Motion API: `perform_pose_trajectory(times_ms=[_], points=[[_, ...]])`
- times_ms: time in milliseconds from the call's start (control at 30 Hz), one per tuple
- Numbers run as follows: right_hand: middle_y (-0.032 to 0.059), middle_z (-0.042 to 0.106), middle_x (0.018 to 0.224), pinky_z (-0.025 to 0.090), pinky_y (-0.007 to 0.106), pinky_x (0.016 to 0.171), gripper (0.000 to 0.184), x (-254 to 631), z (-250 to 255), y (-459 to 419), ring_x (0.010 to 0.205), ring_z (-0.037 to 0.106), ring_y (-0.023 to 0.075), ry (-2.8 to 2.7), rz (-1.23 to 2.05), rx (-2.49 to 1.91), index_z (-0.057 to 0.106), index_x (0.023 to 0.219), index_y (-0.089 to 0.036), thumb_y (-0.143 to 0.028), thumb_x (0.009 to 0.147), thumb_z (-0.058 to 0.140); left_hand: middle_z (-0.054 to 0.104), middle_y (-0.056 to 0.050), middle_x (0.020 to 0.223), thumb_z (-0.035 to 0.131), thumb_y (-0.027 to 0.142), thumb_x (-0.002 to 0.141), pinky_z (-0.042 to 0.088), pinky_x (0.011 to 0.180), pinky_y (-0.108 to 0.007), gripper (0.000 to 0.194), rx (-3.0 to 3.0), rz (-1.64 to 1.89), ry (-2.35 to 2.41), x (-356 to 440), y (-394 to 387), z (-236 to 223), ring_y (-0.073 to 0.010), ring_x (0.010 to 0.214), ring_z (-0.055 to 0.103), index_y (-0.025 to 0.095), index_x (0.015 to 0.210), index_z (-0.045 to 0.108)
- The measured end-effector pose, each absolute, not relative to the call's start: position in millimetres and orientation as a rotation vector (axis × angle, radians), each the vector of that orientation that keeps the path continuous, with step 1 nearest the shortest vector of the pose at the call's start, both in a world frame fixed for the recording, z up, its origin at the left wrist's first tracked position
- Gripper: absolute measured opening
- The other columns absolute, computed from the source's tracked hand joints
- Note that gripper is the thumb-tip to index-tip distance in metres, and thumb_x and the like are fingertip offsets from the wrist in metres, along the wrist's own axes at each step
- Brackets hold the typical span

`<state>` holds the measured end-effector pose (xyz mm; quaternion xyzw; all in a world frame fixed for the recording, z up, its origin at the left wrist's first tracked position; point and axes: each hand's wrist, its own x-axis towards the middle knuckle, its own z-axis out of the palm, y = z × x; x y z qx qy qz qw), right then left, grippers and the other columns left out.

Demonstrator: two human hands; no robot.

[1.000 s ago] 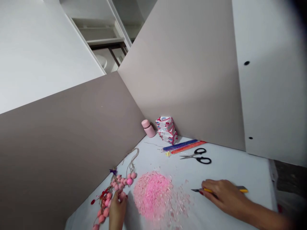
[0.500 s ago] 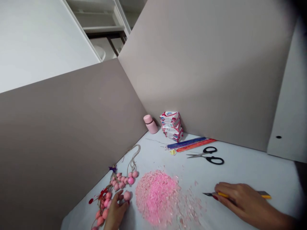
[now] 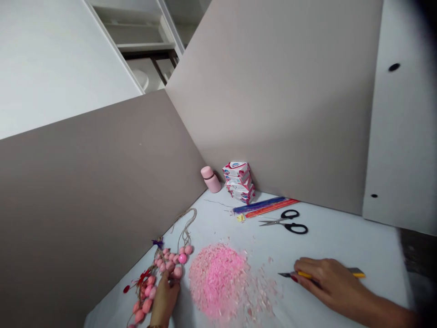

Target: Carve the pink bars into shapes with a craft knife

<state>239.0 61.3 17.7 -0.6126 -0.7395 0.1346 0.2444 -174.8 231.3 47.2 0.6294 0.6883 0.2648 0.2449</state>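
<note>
A small pink round bead (image 3: pixel 177 272) is pinched by the left hand (image 3: pixel 164 298) – beside the pink shavings heap (image 3: pixel 218 279); the yellow-handled craft knife (image 3: pixel 321 274), lying sideways, is gripped by the right hand (image 3: pixel 329 283).

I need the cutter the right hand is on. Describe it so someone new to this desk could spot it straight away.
Start at the pink heap of shavings in the middle of the white table and look right, nearer than the black-handled scissors. There the right hand lies over a slim craft knife. Unlike the scissors, it has a yellow body, with a thin grey blade poking out toward the heap.
</note>
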Motion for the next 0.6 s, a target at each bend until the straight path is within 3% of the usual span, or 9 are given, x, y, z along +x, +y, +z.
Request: perform_pose_trajectory(times_ms=[167, 300, 367, 500, 533, 600], points=[[0.0011, 0.061, 0.071, 0.032, 0.027, 0.056, 0.028, 239, 15, 63, 0.061, 0.06, 0.0174, -2.019, 0.35, -1.648, 0.054, 0.075, -0.021, -0.032, 0.096, 0.039, 0.068, -0.013, 0.095, 0.052, 0.027, 0.077, 0.044, 0.091, -0.042, 0.034, 1.612, 0.873, 1.936, -173, 225, 47, -0.0251, 0.092, 0.064, 0.009, 0.106, 0.057], [0.0007, 0.06, 0.068, 0.031, 0.027, 0.054, 0.028, 238, 17, 62, 0.057, 0.059, 0.0166, -2.003, 0.318, -1.615, 0.054, 0.073, -0.02, -0.03, 0.095, 0.04, 0.068, -0.016, 0.093, 0.065, 0.034, 0.064, 0.037, 0.097, -0.05, 0.035, 1.588, 0.973, 1.876, -158, 222, 56, -0.0342, 0.101, 0.06, 0.011, 0.091, 0.062], [0.0009, 0.06, 0.068, 0.03, 0.027, 0.053, 0.029, 238, 18, 62, 0.057, 0.059, 0.0165, -2.008, 0.303, -1.597, 0.053, 0.073, -0.02, -0.031, 0.096, 0.039, 0.067, -0.02, 0.102, 0.066, 0.039, 0.063, 0.039, 0.096, -0.05, 0.044, 1.525, 1.051, 1.806, -146, 217, 61, -0.0374, 0.103, 0.059, 0.009, 0.095, 0.063], [0.0014, 0.061, 0.068, 0.03, 0.026, 0.052, 0.031, 236, 25, 61, 0.056, 0.059, 0.0159, -1.994, 0.299, -1.572, 0.053, 0.072, -0.02, -0.031, 0.096, 0.038, 0.058, -0.013, 0.13, 0.054, 0.054, 0.075, 0.047, 0.093, -0.037, 0.058, 1.379, 1.251, 1.55, -117, 188, 68, -0.0267, 0.12, 0.053, 0.018, 0.121, 0.051], [0.0015, 0.061, 0.068, 0.03, 0.026, 0.053, 0.03, 234, 30, 62, 0.056, 0.058, 0.0155, -1.986, 0.315, -1.561, 0.053, 0.073, -0.02, -0.03, 0.096, 0.038, 0.061, -0.011, 0.126, 0.056, 0.056, 0.073, 0.047, 0.093, -0.036, 0.061, 1.328, 1.29, 1.491, -110, 177, 68, -0.0254, 0.119, 0.054, 0.02, 0.122, 0.05], [0.0017, 0.06, 0.068, 0.032, 0.026, 0.055, 0.031, 226, 42, 64, 0.058, 0.057, 0.0148, -1.965, 0.367, -1.502, 0.054, 0.073, -0.019, -0.03, 0.096, 0.037, 0.071, -0.01, 0.106, 0.072, 0.053, 0.061, 0.048, 0.09, -0.034, 0.059, 1.102, 1.344, 1.452, -98, 154, 69, -0.0256, 0.099, 0.065, 0.02, 0.108, 0.058]])
